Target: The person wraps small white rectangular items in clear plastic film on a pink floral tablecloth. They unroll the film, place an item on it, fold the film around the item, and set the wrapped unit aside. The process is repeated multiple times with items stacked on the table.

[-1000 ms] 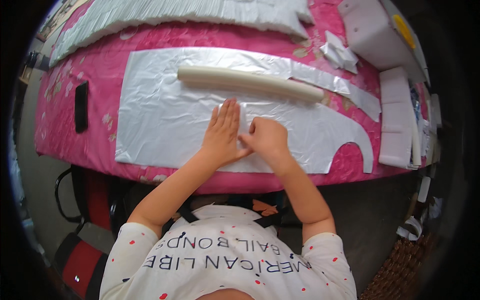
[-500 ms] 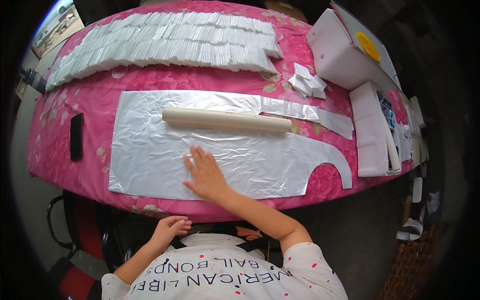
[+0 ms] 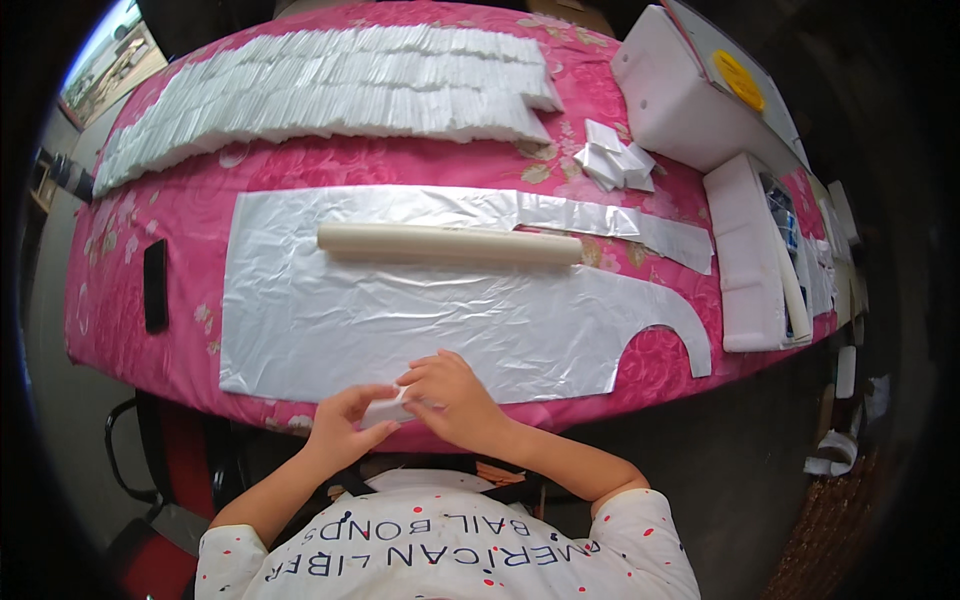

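Observation:
A white plastic bag [image 3: 300,330] with a curved cut-out at its right end lies flat and wrinkled in front of me. Across its upper half rests a long, pale cream tube [image 3: 450,244]. At the bag's near edge my left hand [image 3: 345,425] and my right hand [image 3: 455,403] meet, fingers bent and nearly touching. Between them they pinch a small piece of white film [image 3: 388,409]. I cannot tell whether this film is the bag's own edge or a separate piece.
Rows of folded white packets [image 3: 330,85] line the far side of the pink flowered tablecloth [image 3: 190,230]. Several loose packets [image 3: 615,160] lie near a white foam box [image 3: 660,90]. A foam tray [image 3: 745,270] stands at the right, a black phone [image 3: 155,285] at the left.
My right hand has left the flat bag and come back toward its near edge. My left hand has risen from below the table edge to meet it, and both now pinch white film.

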{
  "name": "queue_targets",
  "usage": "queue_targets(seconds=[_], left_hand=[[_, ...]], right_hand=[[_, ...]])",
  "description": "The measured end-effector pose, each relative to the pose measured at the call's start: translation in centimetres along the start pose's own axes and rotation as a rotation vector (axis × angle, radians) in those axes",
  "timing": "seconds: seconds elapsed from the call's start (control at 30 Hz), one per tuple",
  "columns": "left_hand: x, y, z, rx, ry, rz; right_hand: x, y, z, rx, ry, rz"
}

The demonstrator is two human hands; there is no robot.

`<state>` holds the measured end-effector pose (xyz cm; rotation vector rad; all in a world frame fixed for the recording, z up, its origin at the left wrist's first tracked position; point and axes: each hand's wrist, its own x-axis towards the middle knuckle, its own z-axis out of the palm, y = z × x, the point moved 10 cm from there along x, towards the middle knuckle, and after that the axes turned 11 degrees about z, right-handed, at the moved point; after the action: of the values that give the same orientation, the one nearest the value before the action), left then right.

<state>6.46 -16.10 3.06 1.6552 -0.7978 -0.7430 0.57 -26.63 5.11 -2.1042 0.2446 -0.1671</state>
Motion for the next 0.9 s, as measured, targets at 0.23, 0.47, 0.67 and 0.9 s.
queue_targets(seconds=[0.23, 0.47, 0.67, 0.9], left_hand=[[11.5, -0.9, 7.3, -0.590, 0.146, -0.108], [24.5, 3.9, 10.2, -0.732, 0.124, -0.072], [28.7, 2.5, 11.8, -0.683, 0.100, -0.080], [33.7, 0.9, 14.8, -0.669, 0.027, -0.189]], right_hand=[[2.5, 8.2, -12.4, 0.431, 0.278, 0.263], [13.2, 14.8, -33.0, -0.656, 0.803, 0.023], [18.9, 23.6, -34.6, -1.026, 0.459, 0.486], [13.4, 15.4, -36.6, -0.723, 1.017, -0.125]])
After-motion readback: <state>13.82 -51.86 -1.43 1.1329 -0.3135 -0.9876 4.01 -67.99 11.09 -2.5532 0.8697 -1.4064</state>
